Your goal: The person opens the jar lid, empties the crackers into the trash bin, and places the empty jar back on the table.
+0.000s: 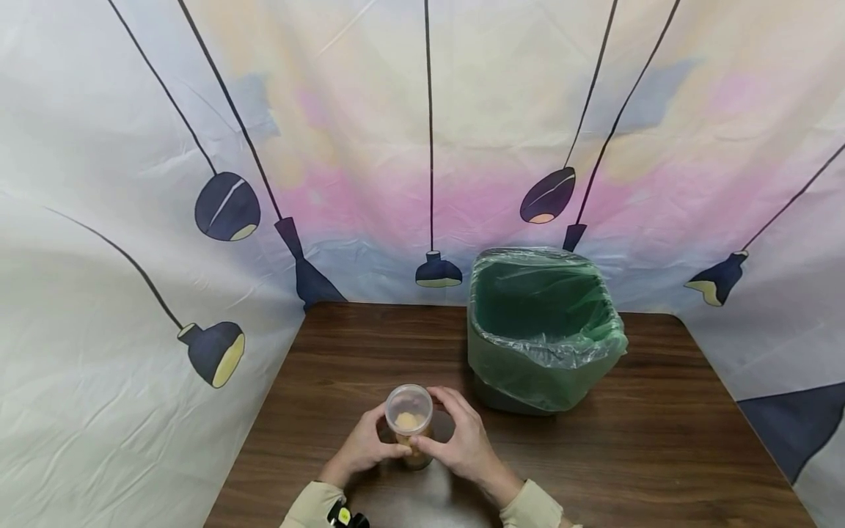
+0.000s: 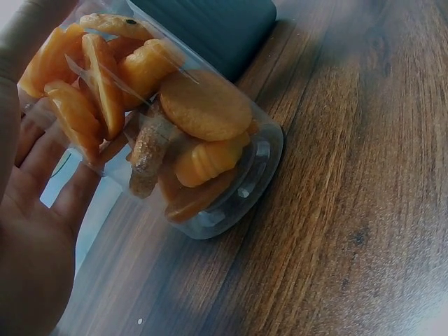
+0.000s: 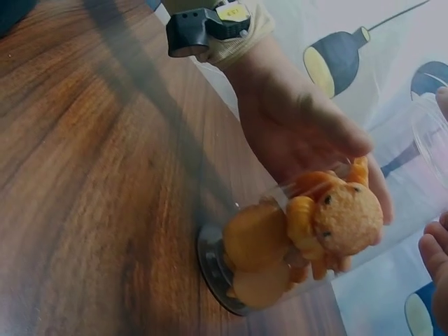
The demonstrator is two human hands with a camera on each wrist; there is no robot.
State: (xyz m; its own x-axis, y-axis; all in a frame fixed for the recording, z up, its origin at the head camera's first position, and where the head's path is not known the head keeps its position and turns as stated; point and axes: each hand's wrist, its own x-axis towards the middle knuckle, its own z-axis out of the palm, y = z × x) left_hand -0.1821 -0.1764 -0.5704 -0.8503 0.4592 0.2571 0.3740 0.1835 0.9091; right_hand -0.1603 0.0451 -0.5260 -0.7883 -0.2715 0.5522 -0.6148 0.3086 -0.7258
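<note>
Left hand (image 1: 366, 444), closest to its wrist camera: curled on the near-left side of the jar (image 1: 409, 408), thumb forward, fingers behind. Right hand (image 1: 465, 440): curled on the right side, thumb in front, fingers round the back near the rim (image 1: 409, 386). Both grip the same jar; how hard, can't tell.

Jar is clear, looks like thin plastic, partly filled with orange-brown snacks (image 2: 206, 105), some round, some ridged. Whether a lid sits on top, can't tell. Base (image 2: 262, 164) seems to rest on the worktop (image 1: 370, 345), near edge, middle.

For a good hold, judging from this: left hand as anchor on the body, right hand higher, pressure light and even so the wall doesn't buckle. Best held upright with base down; if the top is uncovered, a tilt could spill snacks. Thumbs sit close together, so they may get in each other's way.

Farther out: bin (image 1: 491, 392) with green bag (image 1: 535, 378) over its edge, beyond the jar to the right, apart from it. Behind, cloth (image 1: 370, 147) printed with lamps. Black device (image 1: 345, 515) on left wrist, tan sleeves (image 1: 306, 507).
</note>
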